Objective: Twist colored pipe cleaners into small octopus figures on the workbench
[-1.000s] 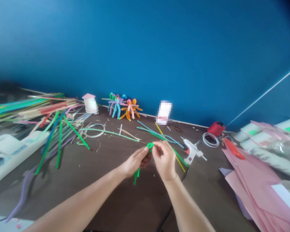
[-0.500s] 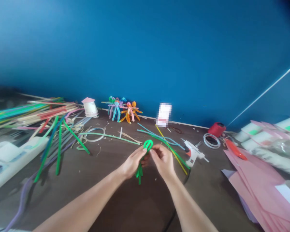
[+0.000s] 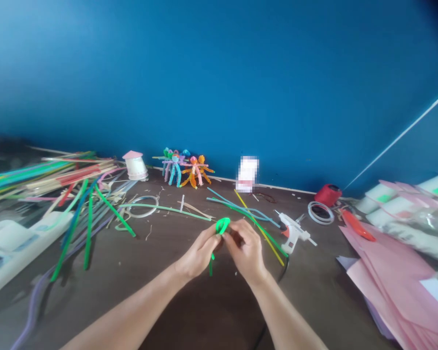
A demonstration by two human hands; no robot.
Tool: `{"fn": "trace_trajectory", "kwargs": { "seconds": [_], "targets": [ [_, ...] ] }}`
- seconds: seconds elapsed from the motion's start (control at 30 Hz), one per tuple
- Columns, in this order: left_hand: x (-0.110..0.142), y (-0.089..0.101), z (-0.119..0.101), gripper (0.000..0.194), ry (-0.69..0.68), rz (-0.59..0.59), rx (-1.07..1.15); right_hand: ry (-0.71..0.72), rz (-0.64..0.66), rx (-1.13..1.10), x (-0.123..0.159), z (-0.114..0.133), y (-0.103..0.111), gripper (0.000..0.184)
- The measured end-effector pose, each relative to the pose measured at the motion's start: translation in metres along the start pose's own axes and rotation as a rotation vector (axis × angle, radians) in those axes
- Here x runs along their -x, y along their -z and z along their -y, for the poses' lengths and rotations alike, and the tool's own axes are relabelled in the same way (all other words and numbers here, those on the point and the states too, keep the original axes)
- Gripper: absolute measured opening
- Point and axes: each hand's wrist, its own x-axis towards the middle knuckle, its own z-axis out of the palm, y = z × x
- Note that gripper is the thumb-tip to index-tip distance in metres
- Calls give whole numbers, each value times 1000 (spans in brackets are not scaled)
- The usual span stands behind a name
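Observation:
A bent green pipe cleaner (image 3: 223,225) is held between my two hands above the middle of the dark table. Its coiled top shows over the fingers, and a short green end hangs below my left hand. My left hand (image 3: 199,253) is closed on it, thumb along the coil. Opposite, my right hand (image 3: 246,248) pinches at the coil's right side with curled fingers. The fingertips partly hide the piece. Just right of my right hand lie a yellow pipe cleaner (image 3: 268,238) and blue pipe cleaners (image 3: 261,214).
A white glue gun (image 3: 295,233) lies to the right, its cord running forward. Pink sheets (image 3: 387,277) and a red cutter (image 3: 357,226) are farther right. Loose pipe cleaners (image 3: 91,223) spread over the left. Small pipe-cleaner figures (image 3: 194,170) stand by the blue wall.
The green loop, upright and open before, is now tilted and flatter. My fingers have closed in around it, and less green hangs in sight below my left hand.

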Motion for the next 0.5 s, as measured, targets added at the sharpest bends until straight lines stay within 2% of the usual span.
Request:
{"fn": "trace_trajectory", "kwargs": {
  "seconds": [0.17,0.23,0.33,0.4,0.5],
  "targets": [
    [6,-1,-12,19,-125,-60,-126,25,13,-29,1,2,1,7],
    [7,-1,-14,17,-128,-88,-119,25,29,-48,1,3,2,7],
    [3,-3,-13,11,-53,-98,38,5,72,-82,2,5,3,11],
    [-1,-4,-13,14,2,-69,211,-24,98,-104,3,5,1,19],
    [-7,-3,-15,16,-11,-60,331,-153,146,-157,4,0,-4,25]
  ]
}}
